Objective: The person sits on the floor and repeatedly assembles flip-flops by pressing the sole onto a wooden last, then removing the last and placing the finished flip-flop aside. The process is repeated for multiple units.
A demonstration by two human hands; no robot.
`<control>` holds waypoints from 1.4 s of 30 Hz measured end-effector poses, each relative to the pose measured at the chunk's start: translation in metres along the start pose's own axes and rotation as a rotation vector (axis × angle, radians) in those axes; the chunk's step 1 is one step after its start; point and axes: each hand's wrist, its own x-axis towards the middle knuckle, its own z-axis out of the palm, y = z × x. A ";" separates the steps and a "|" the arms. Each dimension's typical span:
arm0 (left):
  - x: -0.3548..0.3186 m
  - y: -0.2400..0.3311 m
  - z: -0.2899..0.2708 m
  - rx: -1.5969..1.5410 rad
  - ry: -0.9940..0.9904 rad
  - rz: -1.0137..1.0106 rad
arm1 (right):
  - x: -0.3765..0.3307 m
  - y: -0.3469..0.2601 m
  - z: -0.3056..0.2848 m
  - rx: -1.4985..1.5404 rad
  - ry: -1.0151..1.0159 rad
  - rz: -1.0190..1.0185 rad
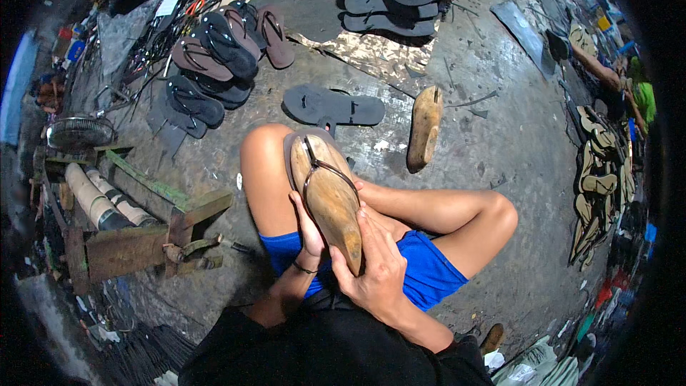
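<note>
Over my lap I hold a wooden shoe last [334,209], toe end pointing away from me. A dark flip-flop strap [330,166] stretches across it, and the edge of a greyish-brown sole [289,154] shows around its toe. My left hand [309,232] grips the left side, with the thumb along the edge and the other fingers hidden underneath. At the heel end, my right hand [375,261] is closed around the last's right side. Just beyond my knees lie a dark sole [334,106] and a second wooden last [426,129].
Finished flip-flops [214,57] are heaped at the far left, and dark soles [391,8] are stacked at the far middle. A wooden frame [128,246] stands at my left near a small fan [80,132]. Tan soles [599,164] and another person's arm [599,70] appear at the right.
</note>
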 end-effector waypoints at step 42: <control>-0.005 0.034 0.106 0.542 0.144 0.218 | 0.003 0.036 -0.014 0.157 -0.086 -0.126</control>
